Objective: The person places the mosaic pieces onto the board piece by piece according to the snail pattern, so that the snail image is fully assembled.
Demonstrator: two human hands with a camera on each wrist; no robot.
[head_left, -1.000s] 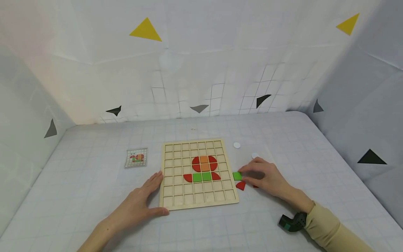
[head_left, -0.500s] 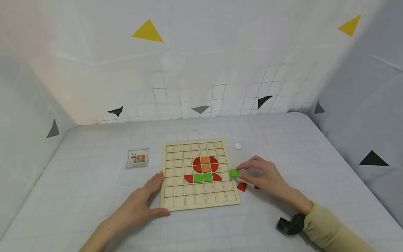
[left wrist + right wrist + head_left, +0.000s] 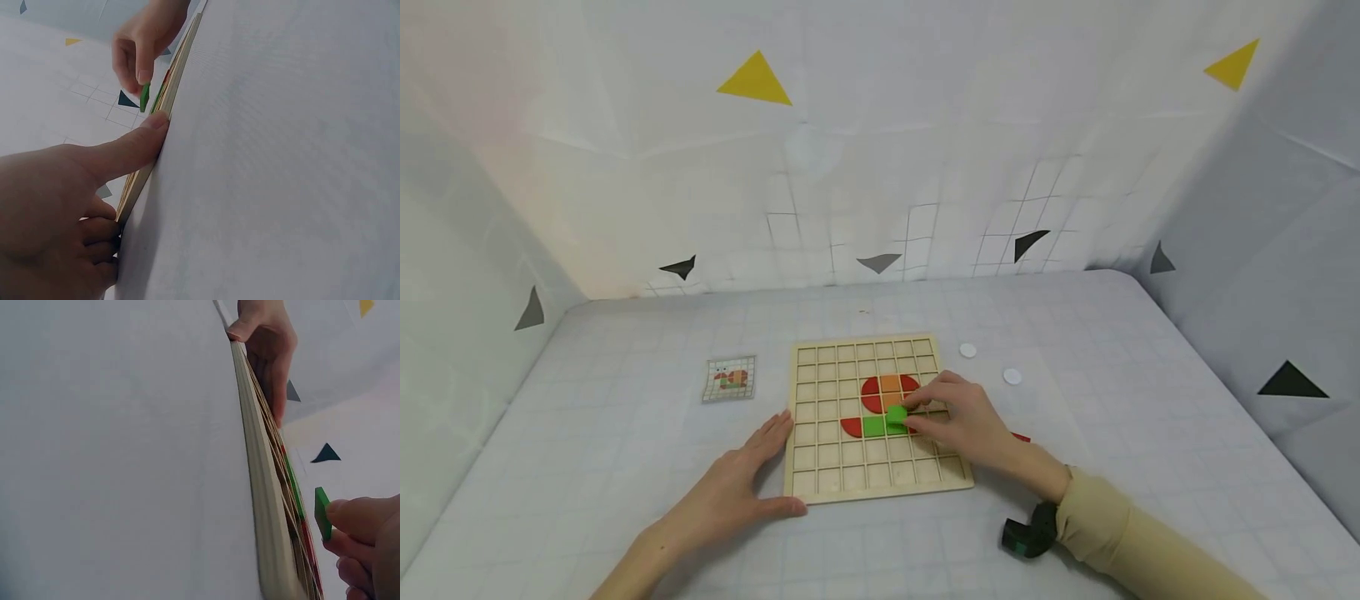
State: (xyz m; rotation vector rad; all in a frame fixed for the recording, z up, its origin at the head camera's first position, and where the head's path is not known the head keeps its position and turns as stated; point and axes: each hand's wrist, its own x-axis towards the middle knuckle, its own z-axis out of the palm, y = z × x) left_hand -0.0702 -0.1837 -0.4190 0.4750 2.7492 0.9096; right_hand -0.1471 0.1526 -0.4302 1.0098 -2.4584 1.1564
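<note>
In the head view a wooden grid board (image 3: 827, 475) lies on the table, with red, orange and green tiles set in its cells. My right hand (image 3: 962, 421) pinches a green square tile (image 3: 895, 414) between thumb and fingers. That tile is tilted and raised above the board, over the green row; the right wrist view shows the tile (image 3: 322, 513) standing on edge, apart from the board. My left hand (image 3: 730, 483) rests at the board's near left corner, thumb along the front edge and extended fingers against the left side.
Left of the board lies a small picture card (image 3: 728, 379) with a coloured grid figure. Two white discs, one nearer the board (image 3: 967, 351), lie to its right. A red piece (image 3: 1021, 437) shows partly behind the right wrist, which wears a black device (image 3: 1030, 533).
My right hand has carried the green square tile from beside the board's right edge leftward over the board, tilting it. The white discs are both uncovered again. The left hand stays put.
</note>
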